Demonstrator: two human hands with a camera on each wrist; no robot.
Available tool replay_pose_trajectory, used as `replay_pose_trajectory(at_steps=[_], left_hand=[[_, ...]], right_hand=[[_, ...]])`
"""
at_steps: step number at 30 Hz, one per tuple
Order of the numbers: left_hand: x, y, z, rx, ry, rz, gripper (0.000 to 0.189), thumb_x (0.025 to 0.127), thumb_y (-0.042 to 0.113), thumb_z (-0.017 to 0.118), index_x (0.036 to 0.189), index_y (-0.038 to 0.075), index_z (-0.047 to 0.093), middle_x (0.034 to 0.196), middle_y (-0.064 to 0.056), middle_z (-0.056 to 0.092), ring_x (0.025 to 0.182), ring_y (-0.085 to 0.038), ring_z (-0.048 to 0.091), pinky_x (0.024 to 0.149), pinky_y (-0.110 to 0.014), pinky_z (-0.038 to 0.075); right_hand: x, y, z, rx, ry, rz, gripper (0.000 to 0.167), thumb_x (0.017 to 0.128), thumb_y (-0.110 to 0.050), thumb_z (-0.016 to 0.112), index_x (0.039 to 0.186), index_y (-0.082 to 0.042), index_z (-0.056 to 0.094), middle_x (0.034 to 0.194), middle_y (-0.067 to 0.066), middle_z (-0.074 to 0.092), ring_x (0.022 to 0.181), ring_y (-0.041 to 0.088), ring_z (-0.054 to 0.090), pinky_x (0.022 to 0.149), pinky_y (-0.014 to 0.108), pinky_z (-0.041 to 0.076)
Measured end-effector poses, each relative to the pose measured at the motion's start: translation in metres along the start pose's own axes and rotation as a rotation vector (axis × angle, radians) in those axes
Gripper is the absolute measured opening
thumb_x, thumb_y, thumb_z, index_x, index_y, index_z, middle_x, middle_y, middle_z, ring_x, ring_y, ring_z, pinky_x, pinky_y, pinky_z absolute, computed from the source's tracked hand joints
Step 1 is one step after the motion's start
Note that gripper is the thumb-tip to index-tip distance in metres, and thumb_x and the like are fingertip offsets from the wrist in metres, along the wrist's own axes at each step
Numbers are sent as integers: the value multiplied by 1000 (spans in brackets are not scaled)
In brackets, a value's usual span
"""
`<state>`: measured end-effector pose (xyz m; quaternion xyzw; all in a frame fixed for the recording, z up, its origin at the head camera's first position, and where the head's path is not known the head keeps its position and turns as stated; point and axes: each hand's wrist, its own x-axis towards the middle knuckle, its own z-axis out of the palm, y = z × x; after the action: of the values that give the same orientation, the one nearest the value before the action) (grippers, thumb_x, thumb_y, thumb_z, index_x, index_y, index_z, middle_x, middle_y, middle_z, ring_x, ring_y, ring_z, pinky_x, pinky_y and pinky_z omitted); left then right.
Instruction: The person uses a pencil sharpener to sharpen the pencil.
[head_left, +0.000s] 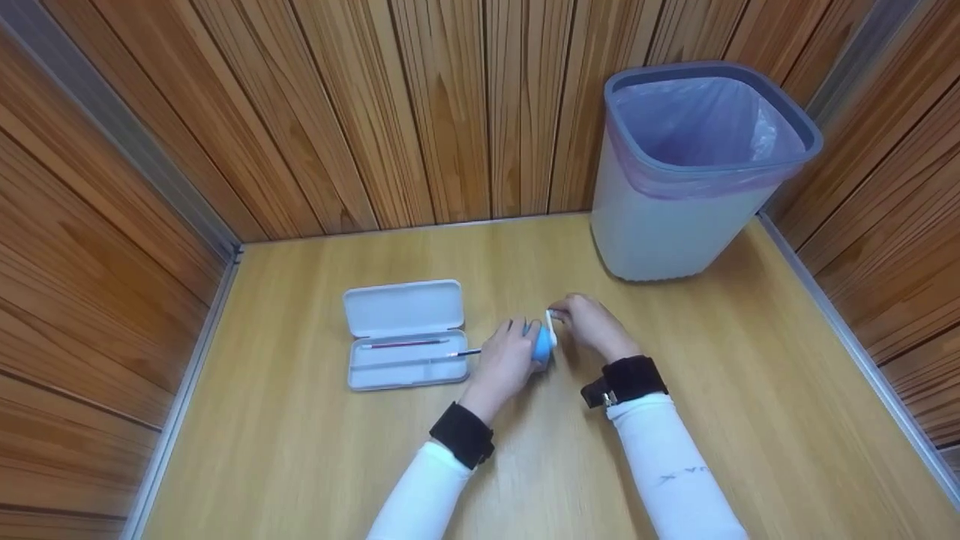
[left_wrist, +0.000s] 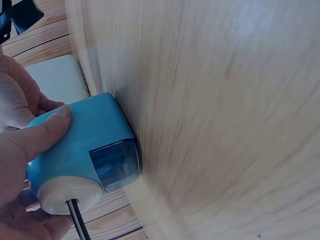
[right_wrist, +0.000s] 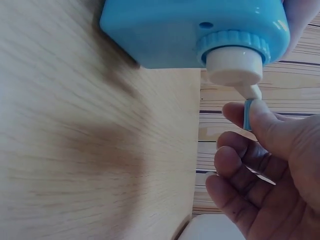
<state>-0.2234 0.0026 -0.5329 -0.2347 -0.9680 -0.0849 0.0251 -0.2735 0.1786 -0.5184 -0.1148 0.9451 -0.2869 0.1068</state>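
A blue crank pencil sharpener [left_wrist: 90,127] with a dark see-through shavings window is gripped by my left hand [head_left: 508,360], the thumb lying along its top in the left wrist view. A dark pencil [left_wrist: 78,221] sticks out of its round white front, and in the head view this pencil [head_left: 468,352] points left toward the pencil case. At the opposite end my right hand [head_left: 596,328] pinches the small blue knob of the white crank handle [right_wrist: 247,91] between thumb and index finger. Its other fingers are loosely curled below the knob.
Left of my hands lies an opened white pencil case [head_left: 405,306], with a reddish pencil [head_left: 405,343] inside. A lined waste bin [head_left: 660,225] stands at the back right. Wood-panelled walls [head_left: 450,112] enclose the table [head_left: 300,465] at the back and sides.
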Motion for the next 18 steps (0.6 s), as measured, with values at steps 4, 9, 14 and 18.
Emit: replay_pose_trajectory(at_steps=[4, 9, 14, 18], left_hand=[[-1, 0, 0, -26, -14, -11, 65, 86, 34, 75, 143, 13, 51, 134, -12, 53, 122, -27, 50, 93, -39, 51], [-2, 0, 2, -12, 11, 2, 64, 86, 33, 76, 142, 13, 53, 132, -12, 54, 119, -27, 52, 90, -37, 53], [-2, -1, 2, 2, 33, 7, 63, 86, 36, 75, 140, 13, 54, 126, -10, 56, 114, -25, 53, 87, -35, 53], [-1, -2, 2, -7, 25, 6, 63, 86, 38, 75, 141, 14, 54, 124, -10, 56, 112, -24, 53, 87, -35, 53]], right_hand=[[4, 5, 5, 28, -31, 29, 29, 101, -13, 54, 125, -2, 66, 118, 17, 65, 114, 35, 58, 99, 49, 46], [6, 14, 14, 48, -67, 43, 27, 100, -11, 56, 122, -2, 68, 120, 17, 66, 116, 34, 58, 101, 49, 44], [6, 17, 18, 53, -98, 36, 24, 97, -7, 59, 118, -2, 70, 118, 16, 67, 112, 33, 60, 99, 48, 46], [4, 17, 18, 37, -120, 50, 20, 94, -6, 64, 111, -5, 74, 108, 10, 71, 100, 27, 64, 93, 45, 49]])
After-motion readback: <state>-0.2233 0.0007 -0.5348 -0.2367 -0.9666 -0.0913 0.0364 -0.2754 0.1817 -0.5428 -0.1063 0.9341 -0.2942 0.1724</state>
